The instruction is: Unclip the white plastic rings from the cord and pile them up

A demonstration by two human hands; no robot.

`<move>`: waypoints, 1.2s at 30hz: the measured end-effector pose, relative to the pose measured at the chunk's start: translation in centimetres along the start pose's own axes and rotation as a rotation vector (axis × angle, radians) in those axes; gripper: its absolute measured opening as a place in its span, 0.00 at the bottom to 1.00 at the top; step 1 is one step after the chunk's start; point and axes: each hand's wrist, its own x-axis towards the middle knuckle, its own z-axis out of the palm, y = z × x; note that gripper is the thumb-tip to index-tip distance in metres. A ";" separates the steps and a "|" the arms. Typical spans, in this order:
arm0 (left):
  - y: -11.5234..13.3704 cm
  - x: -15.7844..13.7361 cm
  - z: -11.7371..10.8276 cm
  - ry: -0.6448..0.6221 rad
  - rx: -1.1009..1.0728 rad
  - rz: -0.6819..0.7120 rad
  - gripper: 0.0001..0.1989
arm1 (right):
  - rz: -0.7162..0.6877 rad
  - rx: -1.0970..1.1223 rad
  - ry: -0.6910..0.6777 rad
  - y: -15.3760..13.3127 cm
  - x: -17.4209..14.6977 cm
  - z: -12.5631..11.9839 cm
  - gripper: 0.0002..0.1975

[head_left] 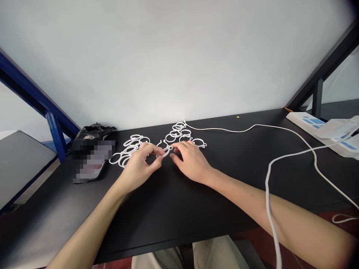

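Note:
Between thumb and fingers, my left hand (pixel 141 164) pinches a white plastic curtain ring (pixel 166 153), whose loop looks parted at the top. My right hand (pixel 193 160) is just right of that ring, thumb and fingers apart with nothing visible between them; whether a fingertip touches the ring I cannot tell. A pile of similar white rings (pixel 131 149) lies left of and partly behind my left hand. Beyond my right hand lies another group of rings (pixel 175 133), with a single ring (pixel 199 141) by its knuckles.
A black table (pixel 157 209) carries everything, against a pale wall (pixel 179 67). On the left are a crumpled black bag (pixel 97 130) and a blurred-out phone-like object (pixel 95 160). A white cable (pixel 269 179) crosses the right side and passes over my right forearm. White-and-blue packaging (pixel 316 129) lies far right.

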 end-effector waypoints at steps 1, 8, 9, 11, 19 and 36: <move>0.1 0.0 -0.1 -0.010 -0.047 -0.028 0.06 | 0.014 0.057 0.010 -0.1 0.0 -0.1 0.13; 0.1 -0.2 -0.1 -0.069 -0.184 -0.094 0.07 | 0.190 0.555 -0.017 -0.5 0.3 -0.8 0.13; 0.1 -0.2 -0.1 -0.068 -0.170 -0.081 0.07 | 0.195 0.594 -0.017 -0.4 0.3 -0.8 0.13; 0.3 -0.2 0.1 -0.063 -0.144 -0.054 0.06 | 0.193 0.650 -0.007 -0.3 0.4 -0.8 0.13; 0.8 0.0 0.7 0.044 -0.192 -0.111 0.11 | 0.005 0.522 0.059 -0.9 0.1 -0.9 0.09; 1.2 0.0 1.1 0.091 -0.140 -0.147 0.12 | -0.103 0.284 0.173 -0.5 0.1 -0.5 0.05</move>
